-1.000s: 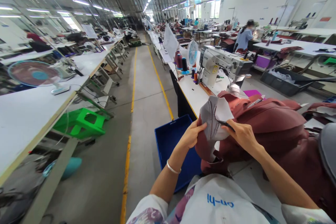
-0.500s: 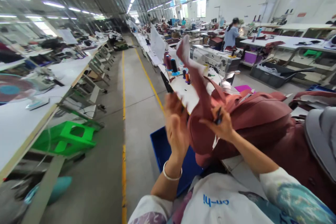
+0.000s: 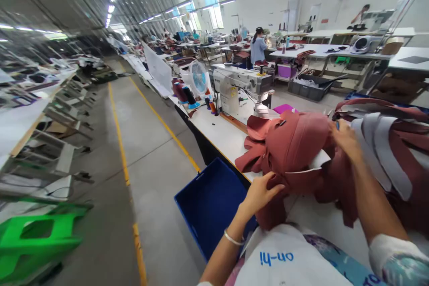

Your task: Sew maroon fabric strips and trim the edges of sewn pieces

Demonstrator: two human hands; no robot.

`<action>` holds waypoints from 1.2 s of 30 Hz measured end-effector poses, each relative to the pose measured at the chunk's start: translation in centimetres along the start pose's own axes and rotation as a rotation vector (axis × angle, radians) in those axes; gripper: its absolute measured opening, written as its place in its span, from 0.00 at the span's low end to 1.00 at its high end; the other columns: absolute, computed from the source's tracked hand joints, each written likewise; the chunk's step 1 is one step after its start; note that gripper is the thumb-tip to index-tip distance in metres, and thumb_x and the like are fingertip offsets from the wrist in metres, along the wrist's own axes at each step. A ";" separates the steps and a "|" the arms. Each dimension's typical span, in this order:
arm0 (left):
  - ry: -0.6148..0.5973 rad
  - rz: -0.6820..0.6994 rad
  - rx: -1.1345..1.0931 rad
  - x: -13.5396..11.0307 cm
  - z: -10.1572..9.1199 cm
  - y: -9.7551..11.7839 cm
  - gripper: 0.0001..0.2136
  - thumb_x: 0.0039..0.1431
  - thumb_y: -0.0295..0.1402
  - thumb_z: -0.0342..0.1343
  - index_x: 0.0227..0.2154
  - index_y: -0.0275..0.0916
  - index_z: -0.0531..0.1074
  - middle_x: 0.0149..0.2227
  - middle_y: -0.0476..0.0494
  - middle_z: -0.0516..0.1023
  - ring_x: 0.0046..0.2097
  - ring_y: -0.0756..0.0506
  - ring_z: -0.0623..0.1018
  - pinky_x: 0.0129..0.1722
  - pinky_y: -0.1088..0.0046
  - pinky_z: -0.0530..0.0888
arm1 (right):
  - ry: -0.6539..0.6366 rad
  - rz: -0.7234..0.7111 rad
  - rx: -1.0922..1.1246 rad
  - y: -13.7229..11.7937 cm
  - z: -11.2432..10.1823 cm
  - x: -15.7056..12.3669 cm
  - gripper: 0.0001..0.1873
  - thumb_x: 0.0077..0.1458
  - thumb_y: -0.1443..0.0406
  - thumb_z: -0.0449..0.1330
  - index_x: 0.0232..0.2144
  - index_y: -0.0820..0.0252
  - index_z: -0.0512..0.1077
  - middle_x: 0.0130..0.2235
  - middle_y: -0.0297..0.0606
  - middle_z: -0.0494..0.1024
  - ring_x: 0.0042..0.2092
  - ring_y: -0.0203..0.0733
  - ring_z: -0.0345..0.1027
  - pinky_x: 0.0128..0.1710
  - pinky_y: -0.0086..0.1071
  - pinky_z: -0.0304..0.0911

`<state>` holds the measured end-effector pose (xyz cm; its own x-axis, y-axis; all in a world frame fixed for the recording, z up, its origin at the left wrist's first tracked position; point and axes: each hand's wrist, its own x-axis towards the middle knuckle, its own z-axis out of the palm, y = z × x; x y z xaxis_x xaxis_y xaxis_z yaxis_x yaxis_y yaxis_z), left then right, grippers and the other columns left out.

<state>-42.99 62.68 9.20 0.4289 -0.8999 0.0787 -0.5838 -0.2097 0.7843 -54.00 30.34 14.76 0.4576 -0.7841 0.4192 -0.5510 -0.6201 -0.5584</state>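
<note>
A reddish-brown leather bag piece lies bunched on the sewing table, its loose flaps spread to the left and a white edge showing underneath. My left hand is closed on its near lower edge, thumb and fingers pinching the leather. At the far right end of the piece, my right hand grips the leather. A small blue-and-dark item shows at its fingers, too little visible to name. Behind the piece stands a white sewing machine.
A blue bin sits below the table edge at left. Grey curved pieces lie over more brown leather on the right. Thread cones and a small fan stand beyond. A green stool is across the aisle; a co-worker stands farther off.
My view has turned right. My left hand has come down from the air onto the leather's near edge. My right hand has moved right along the piece, and the raised strip is down.
</note>
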 end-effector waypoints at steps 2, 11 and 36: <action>-0.073 0.108 0.118 -0.2 -2.1 0.8 0.16 0.61 0.43 0.53 0.47 0.42 0.73 0.37 0.44 0.81 0.35 0.45 0.78 0.36 0.72 0.69 | -0.193 0.046 0.055 0.6 -2.2 -2.1 0.18 0.61 0.52 0.51 0.27 0.58 0.61 0.19 0.33 0.64 0.21 0.33 0.54 0.27 0.34 0.50; -0.158 0.208 0.494 -0.6 -2.5 0.8 0.29 0.62 0.41 0.54 0.63 0.38 0.55 0.34 0.40 0.80 0.33 0.41 0.79 0.35 0.69 0.71 | -0.906 -0.428 0.273 -4.6 -2.3 -8.7 0.23 0.60 0.45 0.50 0.32 0.60 0.66 0.32 0.35 0.72 0.33 0.38 0.63 0.35 0.30 0.56; -0.199 0.620 0.816 -2.5 0.1 0.6 0.12 0.66 0.26 0.43 0.50 0.35 0.65 0.31 0.45 0.77 0.29 0.48 0.77 0.33 0.70 0.70 | -1.566 0.369 0.371 -4.5 2.5 -13.7 0.31 0.49 0.37 0.54 0.27 0.60 0.64 0.16 0.26 0.60 0.15 0.26 0.40 0.13 0.24 0.36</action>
<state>-44.47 64.73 9.48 -0.1830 -0.9692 0.1647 -0.9830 0.1825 -0.0183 -55.98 43.96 9.74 0.6898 0.0494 -0.7223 -0.7021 -0.1978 -0.6841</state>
